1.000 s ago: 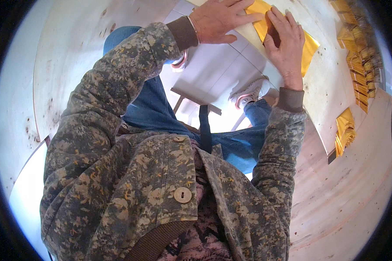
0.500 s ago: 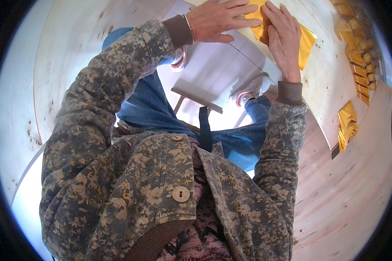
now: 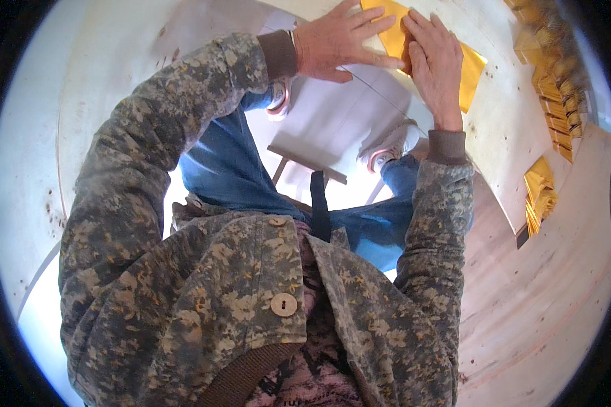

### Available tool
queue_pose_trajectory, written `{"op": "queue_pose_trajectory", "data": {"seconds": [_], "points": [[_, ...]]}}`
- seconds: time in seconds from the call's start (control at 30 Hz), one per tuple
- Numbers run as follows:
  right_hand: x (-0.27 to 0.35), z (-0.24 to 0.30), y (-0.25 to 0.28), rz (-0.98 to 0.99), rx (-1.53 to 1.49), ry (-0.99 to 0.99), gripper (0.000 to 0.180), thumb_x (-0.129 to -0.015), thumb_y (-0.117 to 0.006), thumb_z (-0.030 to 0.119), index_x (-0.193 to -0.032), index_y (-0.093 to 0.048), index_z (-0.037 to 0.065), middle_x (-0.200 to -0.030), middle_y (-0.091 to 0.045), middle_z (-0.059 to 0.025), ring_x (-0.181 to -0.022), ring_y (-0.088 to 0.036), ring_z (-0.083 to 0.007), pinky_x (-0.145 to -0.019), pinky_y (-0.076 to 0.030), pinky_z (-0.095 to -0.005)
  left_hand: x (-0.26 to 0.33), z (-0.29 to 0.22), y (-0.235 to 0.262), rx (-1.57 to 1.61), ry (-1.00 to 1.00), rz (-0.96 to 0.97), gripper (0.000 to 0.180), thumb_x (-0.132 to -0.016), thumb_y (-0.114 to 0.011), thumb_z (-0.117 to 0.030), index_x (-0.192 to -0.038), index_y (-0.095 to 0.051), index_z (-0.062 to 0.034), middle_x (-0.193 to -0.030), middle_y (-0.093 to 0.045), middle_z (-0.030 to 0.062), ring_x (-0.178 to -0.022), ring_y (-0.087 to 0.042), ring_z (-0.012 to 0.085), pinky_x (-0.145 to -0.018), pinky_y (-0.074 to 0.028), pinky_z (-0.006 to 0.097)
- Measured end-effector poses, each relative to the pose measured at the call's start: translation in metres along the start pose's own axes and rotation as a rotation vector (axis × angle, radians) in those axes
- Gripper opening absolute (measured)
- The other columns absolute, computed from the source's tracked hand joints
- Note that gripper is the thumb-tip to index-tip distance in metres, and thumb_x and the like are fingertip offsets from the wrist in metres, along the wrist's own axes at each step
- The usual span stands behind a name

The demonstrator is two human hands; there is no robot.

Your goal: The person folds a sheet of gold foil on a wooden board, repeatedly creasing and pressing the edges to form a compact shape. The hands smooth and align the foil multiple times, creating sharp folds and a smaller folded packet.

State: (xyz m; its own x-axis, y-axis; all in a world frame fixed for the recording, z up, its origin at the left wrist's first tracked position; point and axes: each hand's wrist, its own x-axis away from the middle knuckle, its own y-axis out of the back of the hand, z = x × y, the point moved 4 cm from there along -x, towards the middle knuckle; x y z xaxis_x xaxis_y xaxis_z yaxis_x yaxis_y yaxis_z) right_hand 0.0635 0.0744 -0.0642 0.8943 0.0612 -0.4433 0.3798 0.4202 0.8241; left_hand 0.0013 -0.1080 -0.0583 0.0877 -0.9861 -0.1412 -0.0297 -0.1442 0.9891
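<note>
A shiny gold sheet (image 3: pixel 472 76) lies on the pale wooden table at the top of the view, its upper part cut off by the frame. My right hand (image 3: pixel 438 68) rests on the sheet with its fingers stretched out and close together. A dark brownish patch shows beside those fingers; whether it is a fold or a reflection I cannot make out. My left hand (image 3: pixel 339 44) reaches in from the left, fingers spread over the sheet's left edge. Its index fingertip comes close to the right hand's fingers. Neither hand grips anything.
Several folded gold pieces (image 3: pixel 553 112) lie in a row along the right side of the table. One more gold bundle (image 3: pixel 540 190) sits nearer, by a small dark block (image 3: pixel 522 237). Below are my legs, shoes and a wooden bar (image 3: pixel 307 164) above the tiled floor.
My left hand has moved slightly nearer, its fingers spread wider, baring more of the sheet's upper left. The right hand stays on the sheet, shifted a little left in the picture.
</note>
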Motion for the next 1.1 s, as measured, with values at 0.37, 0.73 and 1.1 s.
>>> {"op": "queue_pose_trajectory", "data": {"seconds": [0.37, 0.73, 1.1], "points": [[-0.003, 0.012, 0.008, 0.089, 0.054, -0.044, 0.060, -0.084, -0.071, 0.047, -0.131, -0.063, 0.011, -0.145, -0.055, -0.0048, -0.140, -0.040, -0.0313, -0.117, -0.023, -0.0534, 0.006, 0.000, 0.002, 0.273, 0.107, -0.207, 0.092, -0.076, -0.073, -0.038, -0.151, -0.033, -0.0047, -0.157, -0.031, 0.0211, -0.147, -0.028, 0.0324, -0.121, -0.019, 0.050], [-0.002, 0.013, 0.009, 0.101, 0.016, -0.051, 0.072, -0.074, -0.079, 0.048, -0.133, -0.061, 0.010, -0.147, -0.052, -0.0043, -0.142, -0.037, -0.0315, -0.119, -0.021, -0.0531, 0.015, 0.022, -0.001, 0.007, 0.305, -0.141, 0.091, -0.082, -0.067, -0.058, -0.150, -0.036, -0.0053, -0.158, -0.034, 0.0159, -0.145, -0.033, 0.0296, -0.118, -0.022, 0.055], [-0.001, 0.011, 0.007, 0.105, 0.024, -0.042, 0.072, -0.074, -0.079, 0.047, -0.133, -0.060, 0.010, -0.148, -0.051, -0.0042, -0.142, -0.036, -0.0313, -0.119, -0.020, -0.0530, 0.016, 0.034, -0.003, -0.034, 0.427, -0.233, 0.081, -0.091, -0.057, -0.056, -0.150, -0.035, -0.0051, -0.159, -0.032, 0.0139, -0.146, -0.031, 0.0296, -0.118, -0.022, 0.055]]}}
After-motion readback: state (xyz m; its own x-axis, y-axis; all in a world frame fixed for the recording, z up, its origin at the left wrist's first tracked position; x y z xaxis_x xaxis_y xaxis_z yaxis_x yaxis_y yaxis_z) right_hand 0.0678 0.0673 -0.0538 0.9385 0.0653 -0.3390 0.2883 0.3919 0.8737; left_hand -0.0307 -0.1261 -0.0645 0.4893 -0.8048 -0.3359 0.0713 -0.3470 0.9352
